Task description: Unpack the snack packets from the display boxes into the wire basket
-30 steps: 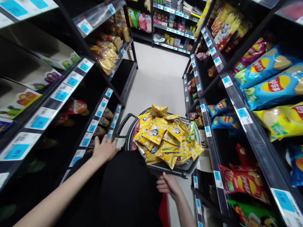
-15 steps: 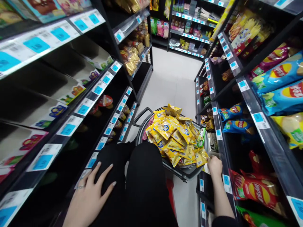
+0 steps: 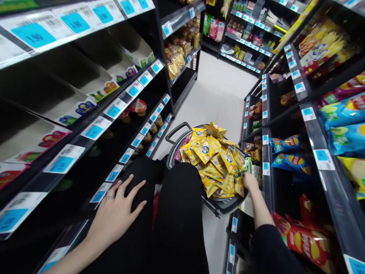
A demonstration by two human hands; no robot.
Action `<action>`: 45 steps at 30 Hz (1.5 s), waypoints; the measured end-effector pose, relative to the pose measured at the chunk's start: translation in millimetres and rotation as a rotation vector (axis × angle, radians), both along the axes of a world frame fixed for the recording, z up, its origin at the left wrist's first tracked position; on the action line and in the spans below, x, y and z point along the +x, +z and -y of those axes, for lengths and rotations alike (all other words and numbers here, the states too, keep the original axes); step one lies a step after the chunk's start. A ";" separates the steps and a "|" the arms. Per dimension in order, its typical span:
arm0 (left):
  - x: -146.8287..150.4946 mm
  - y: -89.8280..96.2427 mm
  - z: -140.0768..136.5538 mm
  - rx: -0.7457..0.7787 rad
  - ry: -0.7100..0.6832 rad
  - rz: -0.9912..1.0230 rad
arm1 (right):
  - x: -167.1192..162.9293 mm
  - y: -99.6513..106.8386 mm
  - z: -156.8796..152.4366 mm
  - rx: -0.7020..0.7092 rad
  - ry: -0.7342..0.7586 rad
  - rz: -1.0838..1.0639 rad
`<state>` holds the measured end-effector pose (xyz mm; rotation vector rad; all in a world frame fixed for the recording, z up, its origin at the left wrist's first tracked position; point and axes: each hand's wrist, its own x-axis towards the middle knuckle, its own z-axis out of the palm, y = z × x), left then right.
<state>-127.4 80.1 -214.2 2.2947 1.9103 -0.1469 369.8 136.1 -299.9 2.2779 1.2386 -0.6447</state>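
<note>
Right grip: fingers curled at the right edge of the basket; from where I stand I cannot tell whether they close on the rim or on a packet. Left grip: spread wide, palm down on the black trousers, holding nothing; a ring sits on one finger.

Markings. Each yellow packet that lies face up carries a round blue emblem with white characters, too small to read. One packet shows a barcode. Price tags line the left shelf, white with a blue field; one near the top reads 1.90. On the right, a red bag bears the Lay's name over a yellow disc. Small blue bags above it bear a similar red and yellow emblem.

Position. The packets lie in a heap in the basket, rising above its rim, ahead of the knees. The heap is directly left of the right grip, its nearest packets just beside the fingers. A green packet stands at the same edge, just above the hand in view. The left grip is well apart from the heap, with both knees between. The basket's raised handle points toward the left shelf.
</note>
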 end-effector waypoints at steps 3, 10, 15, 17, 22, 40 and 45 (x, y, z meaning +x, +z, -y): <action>1.3 -2.0 1.8 0.006 0.013 0.004 | -8.0 -9.9 10.0 -0.020 -0.075 0.054; 3.2 -1.2 2.3 0.004 0.014 0.008 | -22.7 0.4 36.6 0.050 -0.178 0.094; 2.8 -1.7 2.1 0.016 0.003 0.015 | -19.7 43.3 0.0 0.406 -0.043 0.099; 3.6 -1.2 1.6 0.015 0.003 0.013 | -22.4 48.3 -25.9 0.457 0.057 0.035; 5.5 0.3 2.5 0.011 0.008 0.008 | -20.9 43.4 -58.2 0.371 0.046 -0.023; 7.7 0.8 1.0 0.006 -0.007 -0.015 | 0.9 5.0 82.0 0.346 -0.297 0.075; 6.5 1.2 2.8 0.000 -0.006 -0.030 | -9.6 -15.4 66.2 0.285 -0.303 0.049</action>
